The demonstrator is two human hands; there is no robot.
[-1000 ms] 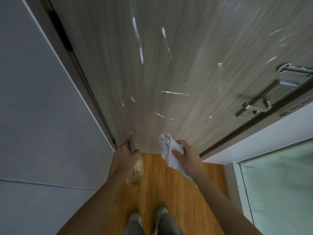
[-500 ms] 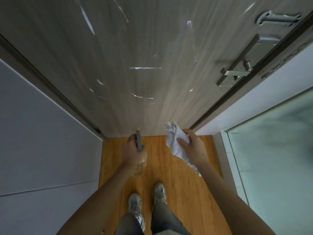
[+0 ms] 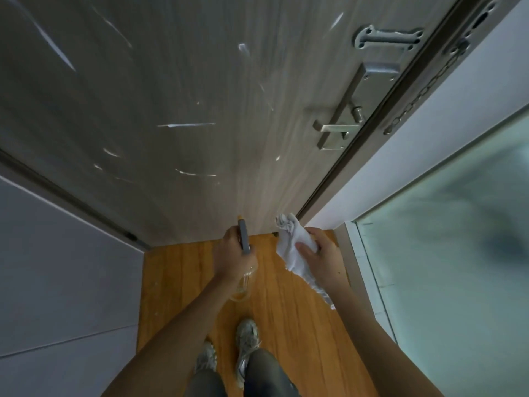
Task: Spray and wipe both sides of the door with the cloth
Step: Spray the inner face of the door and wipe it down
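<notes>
Left hand (image 3: 233, 255) grips spray bottle (image 3: 244, 277) (nozzle toward door (image 3: 186, 96)); right hand (image 3: 322, 256) fingers pinch cloth (image 3: 294, 253).

Quick count: 1 door (image 3: 177, 90), 1 spray bottle (image 3: 245, 255), 1 white cloth (image 3: 296, 255), 2 hands (left (image 3: 232, 259), right (image 3: 322, 255)), 2 sneakers (image 3: 247, 338), 1 door handle (image 3: 336, 128), 1 chain (image 3: 420, 96).

Dim, cool light, brightest from the frosted glass panel (image 3: 446, 253) at right, which washes a pale sheen down the right half of the door (image 3: 200, 96) (its left side falls into shadow). Wide-angle bending bows the edges; the glass looks smeared and soft.
</notes>
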